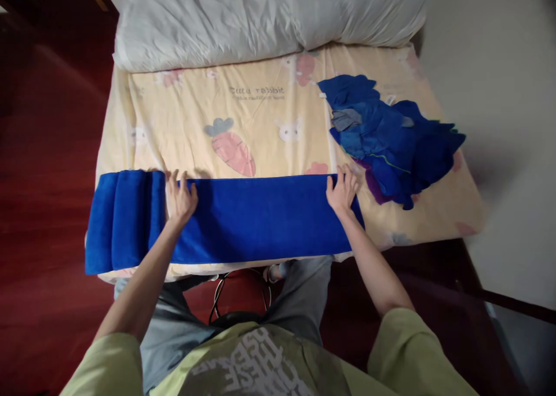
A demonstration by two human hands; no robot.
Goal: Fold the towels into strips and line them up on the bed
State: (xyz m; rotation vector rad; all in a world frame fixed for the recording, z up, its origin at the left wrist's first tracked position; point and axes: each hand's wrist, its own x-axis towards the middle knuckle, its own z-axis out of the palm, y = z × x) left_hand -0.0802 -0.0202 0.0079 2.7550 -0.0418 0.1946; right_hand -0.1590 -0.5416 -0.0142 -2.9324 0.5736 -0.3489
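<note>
Blue cloth (260,219) on the bed (264,127) seems to be at a smoothing step, the next move calling for an even hold at both ends. Left hand (182,200) and right hand (343,192) touch its far edge, fingers (347,173) spread. It lies long and flat along the near side, beside folded blue cloths (129,219).

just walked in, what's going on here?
Someone has both hands on a long blue towel spread on a patterned sheet: left hand at its left end, right hand near its right end. Whether the fingers grip it isn't clear. Folded blue cloths lie left of it; a crumpled pile of clothes lies beyond the right hand.
</note>
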